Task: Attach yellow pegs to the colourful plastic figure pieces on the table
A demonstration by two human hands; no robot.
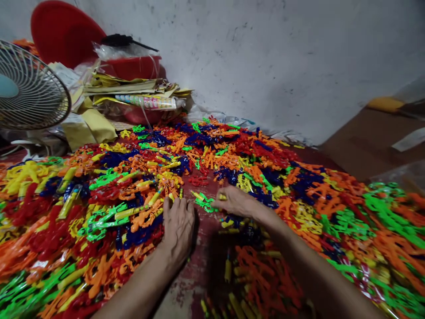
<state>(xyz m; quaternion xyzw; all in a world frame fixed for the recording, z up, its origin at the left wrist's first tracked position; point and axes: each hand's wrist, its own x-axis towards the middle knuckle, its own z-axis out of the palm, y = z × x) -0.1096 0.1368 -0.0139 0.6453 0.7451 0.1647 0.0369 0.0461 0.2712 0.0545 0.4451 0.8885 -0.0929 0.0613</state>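
My left hand [178,227] rests at the inner edge of the left-hand heap, fingers curled down beside small yellow tubes; its fingertips are partly hidden, so what they hold cannot be made out. Across a narrow gap, my right hand [235,201] is closed, thumb and fingers pinched around a small yellow tube [222,196]. Just left of its fingertips lies a bright green openwork plastic piece [206,204] on the worn red tabletop [198,241]. Glossy plastic pieces [109,181] in orange, red, blue, green and yellow are heaped around both hands.
Below my right forearm, a shadowed area contains orange pieces [262,274] and yellow tubes. A fan [36,88] stands at left. Behind it are stacked papers [129,86] and a red basin [133,67]. A brown cardboard box [358,137] is at right, against the grey wall [265,57].
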